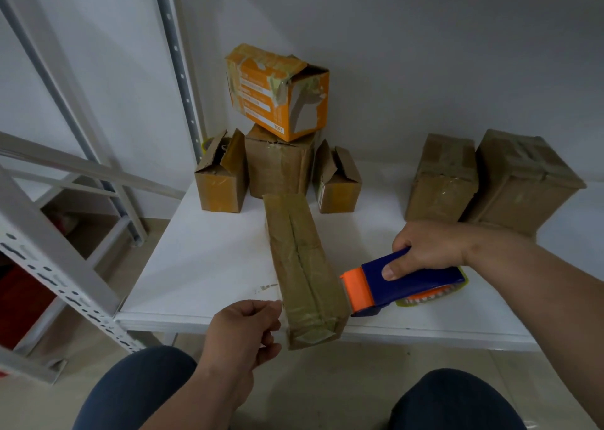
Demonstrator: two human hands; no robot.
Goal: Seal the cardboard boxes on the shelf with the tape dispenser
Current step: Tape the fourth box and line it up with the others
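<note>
At lower centre, the right hand (425, 249) grips the tape dispenser (402, 282) beside the long box (304, 266); left hand (245, 328) loosely curled, empty, beside it; next, probably taping its seam

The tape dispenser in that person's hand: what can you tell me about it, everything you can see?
The tape dispenser looks like plastic: a dark blue body and handle with an orange front piece at its left end. A roll with a yellow-green rim shows behind and beneath it. It lies roughly level over the white shelf, its orange end close beside the long brown box; whether they touch is unclear. The right hand grips the handle, thumb on the blue side.
</note>
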